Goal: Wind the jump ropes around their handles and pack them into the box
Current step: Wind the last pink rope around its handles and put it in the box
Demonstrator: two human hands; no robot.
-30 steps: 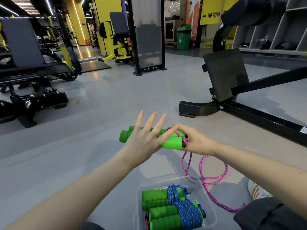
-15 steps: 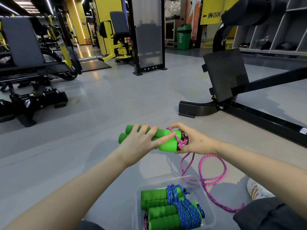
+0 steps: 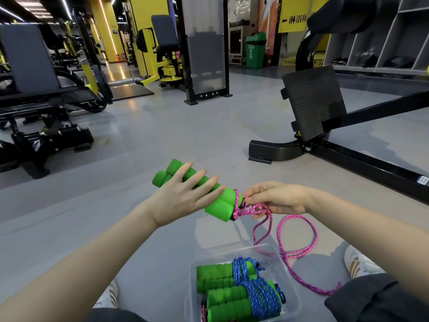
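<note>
The two ribbed green foam handles (image 3: pixel 219 205) are held above the grey floor (image 3: pixel 162 147), their long axis running from far left to near right. The left hand (image 3: pixel 181 198) rests on them with straight fingers; its thumb is hidden. The right hand (image 3: pixel 278 197) pinches the braided pink rope (image 3: pixel 251 209) at their near end.

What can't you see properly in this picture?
Head view:
- Thumb of the left hand: behind the hand, so its hold on the green handles is unclear.
- End of the pink rope: runs behind the trouser leg.
- Near side of the box: cut off by the bottom edge.
</note>
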